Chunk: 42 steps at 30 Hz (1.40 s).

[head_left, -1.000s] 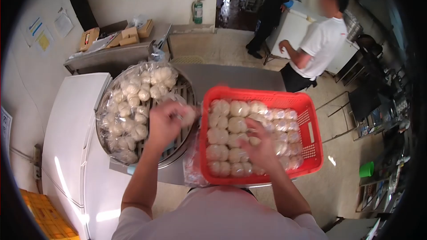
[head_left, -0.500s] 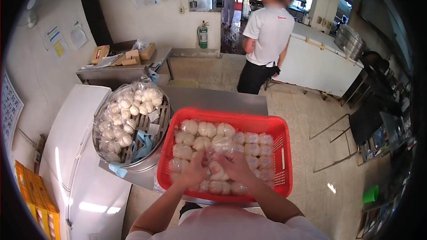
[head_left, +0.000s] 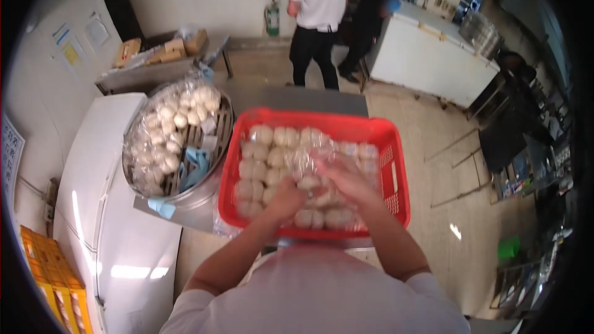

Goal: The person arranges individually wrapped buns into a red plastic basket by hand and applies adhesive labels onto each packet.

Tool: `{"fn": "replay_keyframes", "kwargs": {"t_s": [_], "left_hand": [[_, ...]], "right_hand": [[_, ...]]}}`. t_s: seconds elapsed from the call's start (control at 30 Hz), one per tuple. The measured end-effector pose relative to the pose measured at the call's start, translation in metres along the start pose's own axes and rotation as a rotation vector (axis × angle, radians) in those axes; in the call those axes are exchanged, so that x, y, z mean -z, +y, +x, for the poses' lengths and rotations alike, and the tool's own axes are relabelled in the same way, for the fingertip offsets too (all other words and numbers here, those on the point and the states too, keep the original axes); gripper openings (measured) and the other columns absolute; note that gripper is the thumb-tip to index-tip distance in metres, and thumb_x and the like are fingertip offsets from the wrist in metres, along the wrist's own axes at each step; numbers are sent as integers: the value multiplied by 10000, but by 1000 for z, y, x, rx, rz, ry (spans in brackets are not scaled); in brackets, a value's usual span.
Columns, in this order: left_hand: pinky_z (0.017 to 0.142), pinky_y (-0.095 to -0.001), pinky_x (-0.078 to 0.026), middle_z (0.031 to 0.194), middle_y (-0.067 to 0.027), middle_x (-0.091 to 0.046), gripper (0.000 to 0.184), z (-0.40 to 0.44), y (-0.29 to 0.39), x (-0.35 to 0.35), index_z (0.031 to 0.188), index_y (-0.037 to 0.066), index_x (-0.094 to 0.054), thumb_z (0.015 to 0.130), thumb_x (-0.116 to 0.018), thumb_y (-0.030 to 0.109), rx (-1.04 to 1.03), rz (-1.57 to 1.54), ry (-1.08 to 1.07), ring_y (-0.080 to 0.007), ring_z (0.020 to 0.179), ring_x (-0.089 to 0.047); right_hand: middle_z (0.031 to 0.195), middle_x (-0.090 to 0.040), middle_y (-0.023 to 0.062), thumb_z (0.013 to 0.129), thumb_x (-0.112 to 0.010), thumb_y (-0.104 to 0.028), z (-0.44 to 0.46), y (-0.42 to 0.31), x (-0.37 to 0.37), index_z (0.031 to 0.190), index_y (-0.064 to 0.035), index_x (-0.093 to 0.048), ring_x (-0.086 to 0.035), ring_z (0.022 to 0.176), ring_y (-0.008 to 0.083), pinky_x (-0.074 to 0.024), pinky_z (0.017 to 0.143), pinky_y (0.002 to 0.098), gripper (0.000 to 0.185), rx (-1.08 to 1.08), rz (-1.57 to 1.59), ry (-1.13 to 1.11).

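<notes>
A red plastic basket (head_left: 334, 121) holds rows of round white buns (head_left: 260, 167) in clear wrapping, some with printed labels at the right. Above its middle, a clear plastic bag (head_left: 307, 159) with buns in it is between my two hands. My left hand (head_left: 289, 199) grips the bag's near left side, with a ring visible on one finger. On the other side, my right hand (head_left: 345, 176) has its fingers bent round the bag, blurred by motion. Both hands partly hide the buns underneath.
Left of the basket, a round metal steamer tray (head_left: 201, 194) carries bagged buns and a blue cloth (head_left: 195, 167). Beyond are a side table with cardboard boxes (head_left: 174, 49), two people (head_left: 318, 0) standing, and a white chest freezer (head_left: 427, 55). Yellow crates (head_left: 55, 266) stand at lower left.
My view has tilted down, so the basket appears higher. My right hand has moved apart from my left, raising the plastic bag's far end. A second person now shows beside the white-shirted one.
</notes>
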<state>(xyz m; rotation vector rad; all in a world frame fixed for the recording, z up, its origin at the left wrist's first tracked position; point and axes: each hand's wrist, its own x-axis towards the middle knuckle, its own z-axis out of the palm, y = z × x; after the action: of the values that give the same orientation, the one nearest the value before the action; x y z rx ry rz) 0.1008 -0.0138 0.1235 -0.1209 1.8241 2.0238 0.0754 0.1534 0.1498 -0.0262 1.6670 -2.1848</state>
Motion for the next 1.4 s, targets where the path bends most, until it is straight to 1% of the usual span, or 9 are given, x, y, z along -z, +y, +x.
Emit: {"fn": "replay_keyframes", "kwargs": {"t_s": [0.13,0.23,0.33,0.4,0.53,0.67,0.77,1.23,1.4], "left_hand": [[938,-343,-531,1187,-146,-700,544,1,-11,16,1297,-9,-617,847,-872,163,-300,239,-140,-167,1094,-636],[928,-345,-548,1298,-121,-676,475,3,-16,26,1350,5,-616,929,-775,155,-121,174,-125,-171,1147,-642],[930,-368,-555,1391,-142,-614,486,22,-51,40,1438,19,-532,1010,-648,218,72,-551,-146,-187,1215,-632],[978,-378,-541,1435,-158,-579,494,15,-61,47,1479,31,-482,1042,-575,241,215,-676,-259,-213,1260,-617],[1104,-433,-482,1445,-175,-575,561,2,-33,52,1508,22,-443,1057,-580,327,278,-567,-599,-283,1289,-612],[1117,-392,-447,1415,-152,-604,546,0,-29,56,1480,8,-484,1046,-634,303,-64,-75,-178,-251,1271,-620],[1072,-349,-473,1342,-124,-656,491,17,-54,65,1417,-11,-549,1020,-693,239,-87,13,-82,-209,1237,-627],[875,-292,-560,1093,-75,-756,346,17,-60,62,1258,-7,-679,980,-749,188,-149,386,72,-114,966,-676],[906,-370,-578,1103,-155,-767,362,11,-51,60,1236,7,-697,982,-738,262,-169,460,65,-253,1002,-730]], "right_hand": [[1292,-685,104,1044,-673,-235,34,21,6,1338,9,-663,-684,1075,177,-577,892,330,382,-112,-462,-141],[1320,-674,114,1031,-683,-212,31,28,-6,1289,17,-694,-655,1135,174,-561,920,344,345,-67,-403,-12],[1319,-673,124,992,-728,-233,17,50,-9,1314,-4,-668,-643,1166,193,-548,954,343,399,815,-986,-147],[1308,-677,131,965,-758,-253,-6,47,-17,1348,-33,-641,-650,1169,215,-547,971,351,457,841,-1192,-71],[1059,-704,152,876,-833,-339,12,56,28,1313,-21,-635,-684,1012,308,-561,908,433,575,558,-959,-5],[1054,-736,105,920,-782,-462,64,3,85,1291,2,-651,-687,921,161,-566,792,360,608,133,-742,214],[1075,-743,151,949,-715,-518,101,41,127,1265,40,-664,-698,947,208,-558,815,385,643,-135,-831,-54],[1014,-726,294,962,-606,-613,100,92,115,1074,33,-738,-700,1009,450,-539,882,501,669,-53,-1248,261],[975,-731,269,964,-611,-597,84,90,102,1050,5,-757,-709,937,438,-547,846,502,626,130,-1211,145]]}}
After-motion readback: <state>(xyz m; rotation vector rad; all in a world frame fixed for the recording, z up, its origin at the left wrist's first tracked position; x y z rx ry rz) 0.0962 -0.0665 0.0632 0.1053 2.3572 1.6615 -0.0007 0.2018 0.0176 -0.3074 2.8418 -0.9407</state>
